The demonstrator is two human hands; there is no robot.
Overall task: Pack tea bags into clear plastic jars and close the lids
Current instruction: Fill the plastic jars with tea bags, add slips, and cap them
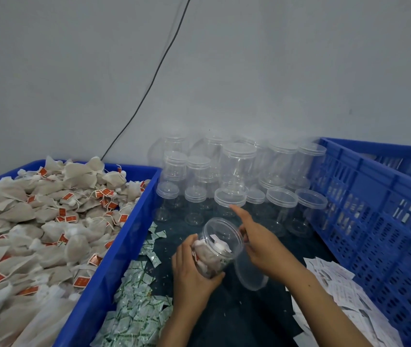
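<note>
jar, clear and tilted with its open mouth up and away, holds several tea bags; the left hand grips its base near the middle of the dark tabletop. the right hand is at the rim, index finger straight, holding a clear lid that is hard to make out. bin along the left edge is heaped with tagged tea bags. empty lidded jars crowd the far edge. crate on the right is cut off.
</note>
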